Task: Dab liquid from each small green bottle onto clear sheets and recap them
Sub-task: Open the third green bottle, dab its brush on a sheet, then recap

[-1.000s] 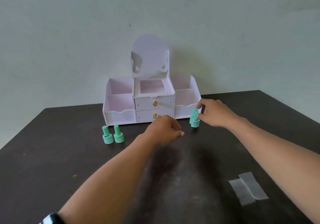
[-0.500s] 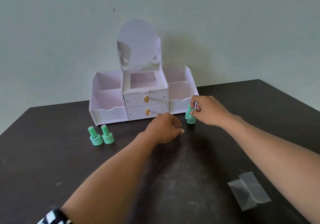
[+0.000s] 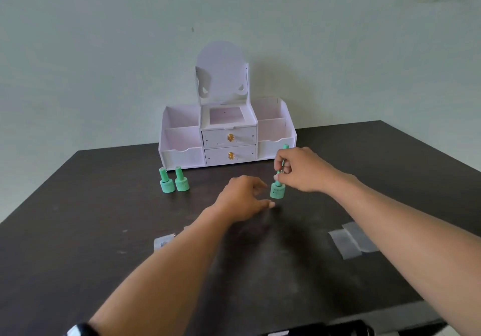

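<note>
A small green bottle [image 3: 277, 192] stands on the dark table [image 3: 260, 270] in front of the organizer. My right hand [image 3: 303, 170] pinches its tall green cap [image 3: 285, 147], whose top sticks out above my fingers. My left hand [image 3: 243, 197] hovers just left of that bottle with fingers loosely curled, holding nothing. Two more capped green bottles [image 3: 166, 180] [image 3: 181, 179] stand side by side at the left. Clear sheets [image 3: 351, 240] lie at the right. Another small clear sheet [image 3: 162, 242] lies by my left forearm.
A white and pink desk organizer [image 3: 227, 137] with two drawers and a round mirror panel stands at the table's back edge against the wall. The table's near edge runs along the bottom of the view.
The right hand shifted its grip on the cap and the bottle moved nearer, away from the organizer. A second bottle seen beside it earlier is out of sight. My view shifted, revealing the left clear sheet.
</note>
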